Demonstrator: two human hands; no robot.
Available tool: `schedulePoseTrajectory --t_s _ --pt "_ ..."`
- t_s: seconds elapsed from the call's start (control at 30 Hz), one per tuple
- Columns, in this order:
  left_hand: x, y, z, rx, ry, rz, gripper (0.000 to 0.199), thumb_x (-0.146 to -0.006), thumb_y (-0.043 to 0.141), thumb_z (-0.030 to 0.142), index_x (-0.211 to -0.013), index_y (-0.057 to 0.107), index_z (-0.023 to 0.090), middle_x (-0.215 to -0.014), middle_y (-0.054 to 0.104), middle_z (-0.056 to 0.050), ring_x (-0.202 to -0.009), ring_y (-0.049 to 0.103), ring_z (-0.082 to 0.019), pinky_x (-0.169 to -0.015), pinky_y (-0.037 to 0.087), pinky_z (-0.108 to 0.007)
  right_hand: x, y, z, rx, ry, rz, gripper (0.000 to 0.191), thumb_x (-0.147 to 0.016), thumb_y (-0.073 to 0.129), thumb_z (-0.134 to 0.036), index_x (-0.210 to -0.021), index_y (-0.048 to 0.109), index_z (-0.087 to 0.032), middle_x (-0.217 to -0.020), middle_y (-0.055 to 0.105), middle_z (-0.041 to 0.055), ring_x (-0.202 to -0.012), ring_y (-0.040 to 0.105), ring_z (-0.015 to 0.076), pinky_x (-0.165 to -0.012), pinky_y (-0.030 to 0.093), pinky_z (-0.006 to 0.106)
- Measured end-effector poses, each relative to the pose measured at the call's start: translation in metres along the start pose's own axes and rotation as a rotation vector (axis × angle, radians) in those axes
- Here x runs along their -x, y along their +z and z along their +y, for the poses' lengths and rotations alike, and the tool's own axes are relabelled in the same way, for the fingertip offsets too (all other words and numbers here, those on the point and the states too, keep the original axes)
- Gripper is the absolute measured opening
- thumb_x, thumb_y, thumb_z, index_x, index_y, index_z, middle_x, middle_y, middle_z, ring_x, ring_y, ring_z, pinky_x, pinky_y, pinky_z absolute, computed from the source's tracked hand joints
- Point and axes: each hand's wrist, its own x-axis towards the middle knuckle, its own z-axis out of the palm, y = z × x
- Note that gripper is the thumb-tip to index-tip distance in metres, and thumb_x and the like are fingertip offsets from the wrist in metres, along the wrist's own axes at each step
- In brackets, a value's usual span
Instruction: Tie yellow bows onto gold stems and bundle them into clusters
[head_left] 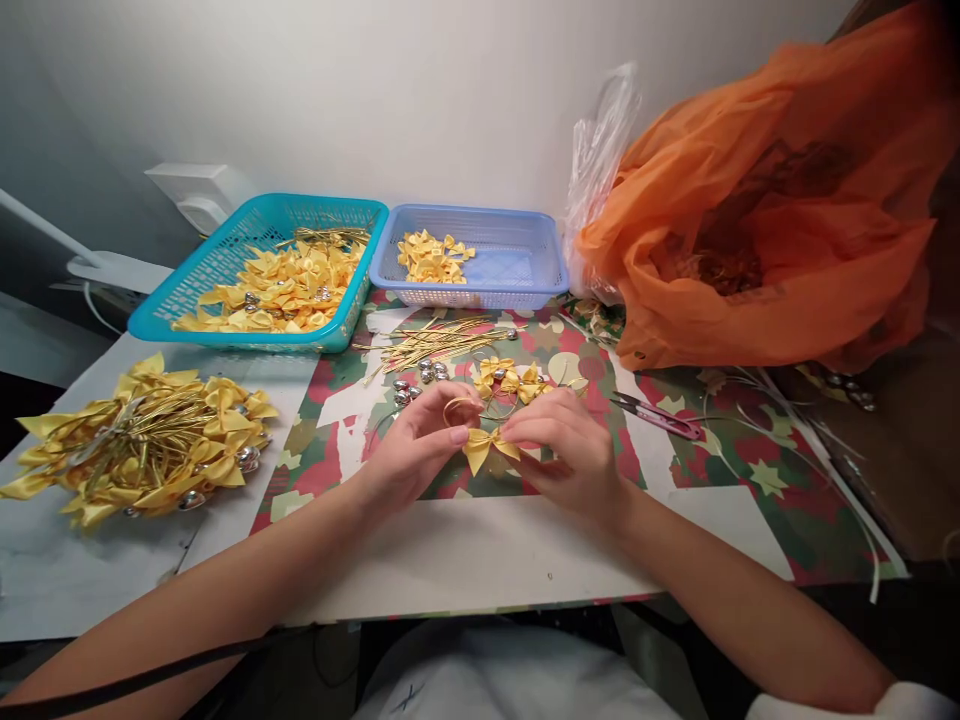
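Note:
A yellow ribbon bow (pixel 489 450) is held between my two hands above the patterned table cover. My left hand (pixel 420 440) pinches at the bow's upper left, where a thin looped strand rises. From the right, my right hand (pixel 566 450) grips the bow's other side with thumb and fingers. Just behind the hands lie more yellow bows (pixel 510 378) with silver bells. Small silver bells (pixel 433 371) sit behind my left hand, and a bundle of gold twist ties (pixel 442 342) lies further back.
A teal basket (pixel 345 335) of bows stands back left, beside a blue basket (pixel 480 297). A bunch of bows (pixel 142 440) lies at left. Pink-handled snips (pixel 660 415) rest right of my hands. An orange bag (pixel 690 180) fills the back right.

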Motion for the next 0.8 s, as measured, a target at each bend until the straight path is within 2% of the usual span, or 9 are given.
schedulePoseTrajectory --t_s 0.17,0.37,0.5,0.57,0.67,0.73,0.8 --pt "0.003 -0.001 -0.005 -0.162 -0.027 -0.064 0.019 -0.079 0.075 0.035 -0.093 0.070 0.023 -0.088 0.056 -0.001 -0.075 0.054 -0.012 -0.061 0.048 -0.020 0.000 -0.002 0.000 0.047 -0.018 0.031 0.022 -0.083 0.059 -0.005 -0.094 0.056 -0.024 -0.078 0.072 -0.0012 -0.071 0.065 0.0151 -0.069 0.049 0.032" --pt "0.006 0.008 0.000 -0.307 0.013 0.034 0.019 -0.081 0.074 0.035 -0.085 0.067 0.019 -0.075 0.058 0.000 -0.065 0.055 -0.010 -0.056 0.046 -0.019 0.001 -0.001 0.002 0.048 -0.022 0.022 0.030 -0.080 0.057 0.000 -0.096 0.055 -0.025 -0.078 0.072 -0.0022 -0.071 0.064 0.0153 -0.068 0.049 0.032" --pt "0.007 0.008 0.003 -0.383 0.069 0.061 0.018 -0.081 0.074 0.034 -0.080 0.065 0.018 -0.074 0.060 0.000 -0.064 0.057 -0.011 -0.056 0.048 -0.021 0.002 0.000 0.001 0.049 -0.005 0.011 0.026 -0.080 0.065 -0.009 -0.099 0.054 -0.024 -0.082 0.071 -0.0003 -0.076 0.065 0.0168 -0.073 0.050 0.034" --pt "0.007 0.007 0.003 -0.425 0.141 0.068 0.014 -0.080 0.074 0.030 -0.079 0.066 0.018 -0.076 0.061 -0.001 -0.069 0.059 -0.013 -0.060 0.050 -0.022 0.001 -0.001 -0.001 0.056 0.006 -0.002 0.027 -0.078 0.070 -0.020 -0.100 0.055 -0.023 -0.088 0.071 0.0027 -0.081 0.065 0.0196 -0.077 0.049 0.038" --pt "0.007 0.007 0.003 -0.481 0.236 0.067 0.007 -0.080 0.074 0.024 -0.079 0.068 0.020 -0.078 0.062 -0.002 -0.073 0.060 -0.014 -0.065 0.050 -0.024 -0.001 -0.003 -0.002 0.054 0.018 0.007 0.029 -0.079 0.067 -0.035 -0.103 0.057 -0.022 -0.095 0.070 0.0064 -0.085 0.063 0.0230 -0.079 0.047 0.041" --pt "0.008 0.008 0.003 -0.506 0.253 0.073 0.004 -0.080 0.072 0.022 -0.079 0.068 0.021 -0.077 0.062 -0.003 -0.074 0.060 -0.016 -0.067 0.049 -0.026 -0.002 -0.004 -0.003 0.072 0.033 0.024 0.027 -0.081 0.067 -0.036 -0.104 0.059 -0.023 -0.095 0.069 0.0065 -0.086 0.062 0.0228 -0.079 0.046 0.041" --pt "0.008 0.009 0.004 -0.550 0.264 0.072 0.002 -0.080 0.071 0.021 -0.079 0.070 0.021 -0.076 0.063 -0.004 -0.074 0.059 -0.018 -0.068 0.048 -0.029 -0.001 -0.003 -0.003 0.101 0.044 0.016 0.018 -0.083 0.068 -0.028 -0.100 0.062 -0.025 -0.092 0.069 0.0045 -0.085 0.060 0.0212 -0.078 0.044 0.038"
